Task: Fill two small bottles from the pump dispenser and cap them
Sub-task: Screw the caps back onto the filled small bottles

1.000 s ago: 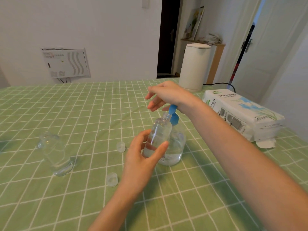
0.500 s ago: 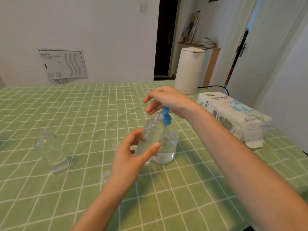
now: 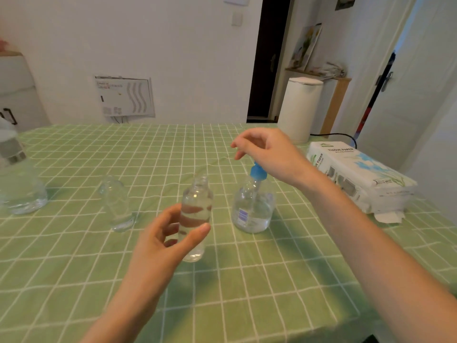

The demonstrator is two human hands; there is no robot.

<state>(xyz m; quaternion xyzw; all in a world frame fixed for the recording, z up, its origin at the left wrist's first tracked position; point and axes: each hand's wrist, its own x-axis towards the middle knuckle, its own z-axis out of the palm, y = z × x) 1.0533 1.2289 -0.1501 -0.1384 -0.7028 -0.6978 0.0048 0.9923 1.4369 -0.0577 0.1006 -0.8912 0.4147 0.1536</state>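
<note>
My left hand (image 3: pixel 168 241) grips a small clear bottle (image 3: pixel 196 194) that is upright, uncapped and partly filled with clear liquid. It is a little left of and nearer than the pump dispenser (image 3: pixel 252 209), a round clear bottle with a blue pump head (image 3: pixel 257 173). My right hand (image 3: pixel 269 152) is over the pump head with fingers loosely spread; I cannot tell whether the palm touches it. A second small clear bottle (image 3: pixel 117 206) stands uncapped to the left. No caps are in view.
The table has a green checked cloth (image 3: pixel 247 280). A large clear bottle (image 3: pixel 19 186) stands at the left edge. A tissue paper pack (image 3: pixel 358 174) lies at the right, and a white kettle (image 3: pixel 299 107) with a black cord stands at the far edge.
My left hand has drawn the small bottle away from the pump spout, leftward and toward me. My right hand's fingers have lifted and opened. The camera has tilted up.
</note>
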